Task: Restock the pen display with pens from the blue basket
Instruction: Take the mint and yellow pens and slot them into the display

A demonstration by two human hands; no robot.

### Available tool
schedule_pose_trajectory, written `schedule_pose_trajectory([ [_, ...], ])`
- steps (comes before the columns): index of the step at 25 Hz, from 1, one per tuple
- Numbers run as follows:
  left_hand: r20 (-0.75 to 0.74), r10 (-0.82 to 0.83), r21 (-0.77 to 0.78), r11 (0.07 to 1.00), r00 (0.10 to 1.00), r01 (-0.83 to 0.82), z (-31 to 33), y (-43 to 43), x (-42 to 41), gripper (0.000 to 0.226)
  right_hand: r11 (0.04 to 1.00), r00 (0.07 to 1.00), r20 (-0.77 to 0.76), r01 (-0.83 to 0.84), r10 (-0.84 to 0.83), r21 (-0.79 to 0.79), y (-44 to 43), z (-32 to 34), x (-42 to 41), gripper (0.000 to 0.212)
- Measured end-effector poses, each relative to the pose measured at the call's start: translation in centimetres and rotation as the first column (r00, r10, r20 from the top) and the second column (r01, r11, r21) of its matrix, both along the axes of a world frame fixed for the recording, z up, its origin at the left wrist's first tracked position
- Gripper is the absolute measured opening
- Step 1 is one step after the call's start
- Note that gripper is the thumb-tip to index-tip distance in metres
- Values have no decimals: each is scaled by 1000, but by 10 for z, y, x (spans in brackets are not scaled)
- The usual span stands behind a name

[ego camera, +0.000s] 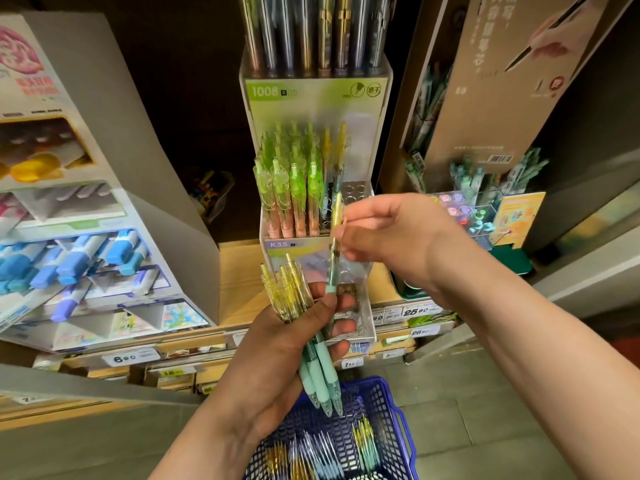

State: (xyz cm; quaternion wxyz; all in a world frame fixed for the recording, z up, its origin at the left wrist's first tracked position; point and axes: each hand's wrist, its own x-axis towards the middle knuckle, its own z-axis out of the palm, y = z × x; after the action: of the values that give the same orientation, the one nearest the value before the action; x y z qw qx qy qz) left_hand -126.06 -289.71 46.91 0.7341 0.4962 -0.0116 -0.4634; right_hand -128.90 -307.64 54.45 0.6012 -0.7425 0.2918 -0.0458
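A clear acrylic pen display stands on the shelf, holding green-capped and yellow-capped pens in its rows, with open holes at the right. My left hand grips a bundle of yellow-topped pens with mint grips, tips pointing down. My right hand pinches the upper end of a single yellow-and-mint pen, held upright in front of the display, its lower end by my left thumb. The blue basket sits below on the floor, with several more pens inside.
A cardboard stand with blue and purple markers rises at the left. A brown pen box and a small clear organiser stand at the right. Price tags line the shelf edge. Tall dark pens fill the display's upper tier.
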Motion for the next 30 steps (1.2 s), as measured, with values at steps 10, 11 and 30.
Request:
schedule_pose_trajectory([
  [10,-78,20,3,1000,997,-20,-2,-2,4,19,943,825,508,325,-248,-69,-51,37,32,11],
  [11,-86,20,5,1000,996,-20,-2,-2,5,19,934,831,510,331,-222,-132,-52,34,35,11],
  [30,-109,6,-73,997,994,-14,-7,2,8,28,731,992,102,120,-69,-672,-39,11,36,10],
])
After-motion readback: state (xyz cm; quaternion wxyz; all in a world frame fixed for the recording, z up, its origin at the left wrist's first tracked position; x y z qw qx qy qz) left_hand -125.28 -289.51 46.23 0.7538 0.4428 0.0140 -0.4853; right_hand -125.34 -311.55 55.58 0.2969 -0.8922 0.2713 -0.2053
